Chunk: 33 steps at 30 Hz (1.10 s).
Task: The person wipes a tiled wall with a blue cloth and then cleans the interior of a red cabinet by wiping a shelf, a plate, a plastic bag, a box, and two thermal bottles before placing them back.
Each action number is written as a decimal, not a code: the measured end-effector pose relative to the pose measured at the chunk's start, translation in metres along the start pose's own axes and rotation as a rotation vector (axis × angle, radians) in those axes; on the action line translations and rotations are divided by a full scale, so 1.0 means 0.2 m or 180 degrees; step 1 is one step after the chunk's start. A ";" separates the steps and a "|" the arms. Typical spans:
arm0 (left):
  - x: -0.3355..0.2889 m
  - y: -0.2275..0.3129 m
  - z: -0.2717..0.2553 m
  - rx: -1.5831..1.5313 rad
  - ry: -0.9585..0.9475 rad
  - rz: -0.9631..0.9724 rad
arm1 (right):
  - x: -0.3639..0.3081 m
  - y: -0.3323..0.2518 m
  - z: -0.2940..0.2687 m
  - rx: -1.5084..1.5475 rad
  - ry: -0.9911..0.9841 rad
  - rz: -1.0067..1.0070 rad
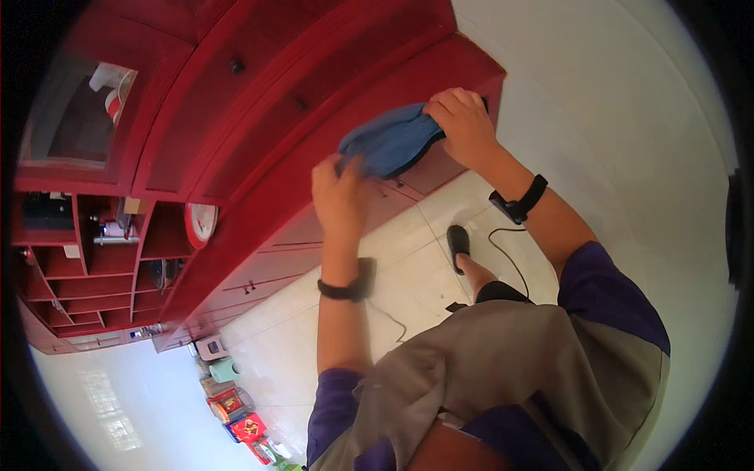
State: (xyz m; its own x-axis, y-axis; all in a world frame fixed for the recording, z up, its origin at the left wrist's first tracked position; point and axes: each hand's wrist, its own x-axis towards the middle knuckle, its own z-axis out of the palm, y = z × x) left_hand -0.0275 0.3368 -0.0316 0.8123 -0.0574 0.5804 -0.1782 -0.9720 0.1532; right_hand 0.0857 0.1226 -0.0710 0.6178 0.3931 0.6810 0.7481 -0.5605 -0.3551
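A blue cloth (389, 141) with a dark edge is stretched between my hands above the red countertop. My right hand (463, 125) is closed on its right end, fingers folded over the fabric. At the left end, my left hand (339, 192) pinches the cloth; its thumb and fingertips are smeared by motion. The cloth hangs a little slack in the middle, and its full shape cannot be made out. Each wrist wears a black band.
Red cabinets (259, 86) rise behind the countertop (275, 184). Open shelves (102, 267) at the left hold a round red-and-white clock (204, 224) and small items. Boxes (248, 426) and a green bin (224, 370) stand on the tiled floor. A white wall (620, 157) bounds the right.
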 end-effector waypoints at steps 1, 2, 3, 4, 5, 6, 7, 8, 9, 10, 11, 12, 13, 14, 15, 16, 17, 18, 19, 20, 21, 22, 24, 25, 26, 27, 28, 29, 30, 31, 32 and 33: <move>0.04 -0.06 0.08 0.0221 -0.0046 0.0259 | 0.03 0.07 0.07 -0.0129 -0.0204 -0.0006; 0.07 -0.12 0.17 0.0226 -0.0242 0.0342 | 0.03 0.11 0.15 -0.0247 -0.0418 0.0007; 0.03 -0.26 0.26 0.0261 -0.0313 0.0301 | -0.01 0.12 0.28 -0.0171 -0.0460 0.0030; -0.02 -0.40 0.37 0.0494 -0.1086 0.0151 | -0.04 0.13 0.40 -0.0218 -0.1011 0.0336; -0.05 -0.53 0.47 0.0705 -0.1838 0.0008 | -0.04 0.16 0.50 -0.0294 -0.1554 0.0638; -0.11 -0.63 0.52 0.0719 -0.1825 -0.0005 | -0.03 0.15 0.59 -0.0287 -0.1549 0.0618; -0.20 -0.69 0.55 0.0494 -0.1747 -0.0080 | -0.05 0.14 0.64 -0.0239 -0.2066 0.0625; -0.25 -0.72 0.55 0.0280 -0.1668 -0.0156 | -0.04 0.13 0.67 -0.0184 -0.2581 0.0628; -0.27 -0.73 0.52 0.0281 -0.1670 -0.0196 | -0.02 0.11 0.70 -0.0175 -0.2609 0.0601; -0.30 -0.72 0.48 0.0238 -0.1773 -0.0424 | 0.00 0.07 0.73 -0.0012 -0.2621 0.0570; -0.34 -0.72 0.43 0.0193 -0.1892 -0.0664 | 0.01 0.02 0.77 0.0165 -0.2649 0.0545; -0.40 -0.74 0.39 0.0196 -0.1924 -0.0728 | 0.02 -0.04 0.82 0.0201 -0.2707 0.0523; -0.45 -0.78 0.34 0.0169 -0.1751 -0.0858 | 0.03 -0.10 0.89 0.0229 -0.2680 0.0410; -0.50 -0.83 0.30 0.0145 -0.1571 -0.0979 | 0.05 -0.15 0.95 0.0254 -0.2644 0.0299; -0.55 -0.88 0.28 0.0160 -0.1575 -0.1038 | 0.06 -0.22 0.99 0.0282 -0.2682 0.0259; -0.62 -0.96 0.26 0.0191 -0.1460 -0.1421 | 0.08 -0.30 1.03 0.0347 -0.2775 0.0127; -0.67 -1.01 0.24 0.0220 -0.1350 -0.1795 | 0.09 -0.38 1.07 0.0416 -0.2869 0.0008; -0.70 -1.06 0.24 0.0236 -0.1346 -0.1838 | 0.10 -0.44 1.09 0.0437 -0.2893 -0.0027; -0.70 -1.07 0.24 0.0281 -0.1247 -0.2171 | 0.11 -0.48 1.11 0.0480 -0.2898 -0.0069; -0.69 -1.08 0.25 0.0316 -0.1149 -0.2493 | 0.11 -0.49 1.12 0.0513 -0.2902 -0.0100; -0.68 -1.07 0.29 0.0292 -0.1149 -0.2511 | 0.09 -0.47 1.14 0.0495 -0.2925 -0.0105; -0.62 -1.01 0.31 0.0746 -0.1254 -0.2662 | 0.07 -0.44 1.17 0.0527 -0.2806 -0.0150; -0.62 -0.95 0.45 0.1432 -0.1294 -0.2710 | 0.06 -0.38 1.16 0.0535 -0.2713 -0.0230; -0.59 -0.90 0.51 0.1405 -0.1276 -0.2765 | 0.07 -0.33 1.15 0.0365 -0.2577 -0.0099; -0.53 -0.82 0.55 0.1332 -0.1417 -0.2384 | 0.08 -0.28 1.12 0.0196 -0.2434 0.0030; -0.45 -0.74 0.58 0.1265 -0.1543 -0.2010 | 0.11 -0.22 1.07 0.0035 -0.2472 0.0182; -0.34 -0.64 0.61 0.1053 -0.1735 -0.1837 | 0.14 -0.13 1.01 -0.0144 -0.2501 0.0366; -0.23 -0.55 0.66 0.0823 -0.1930 -0.1620 | 0.11 0.00 0.98 -0.0285 -0.2291 0.0510; -0.18 -0.49 0.73 0.0627 -0.1754 -0.1242 | 0.08 0.11 0.96 -0.0407 -0.2083 0.0632; -0.14 -0.44 0.79 0.0448 -0.1561 -0.0892 | 0.06 0.20 0.90 -0.0571 -0.2039 0.0686; -0.09 -0.39 0.84 0.0423 -0.1618 -0.0638 | 0.05 0.27 0.85 -0.0736 -0.1995 0.0742; -0.05 -0.35 0.87 0.0397 -0.1670 -0.0379 | 0.06 0.31 0.79 -0.0760 -0.2013 0.0713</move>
State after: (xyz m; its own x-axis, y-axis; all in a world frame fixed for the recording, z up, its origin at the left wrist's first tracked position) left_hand 0.0731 0.3653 -0.1885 0.9963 -0.0202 0.0836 -0.0268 -0.9965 0.0792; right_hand 0.1776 0.2076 -0.1868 0.8267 0.5568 0.0802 0.5579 -0.7932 -0.2439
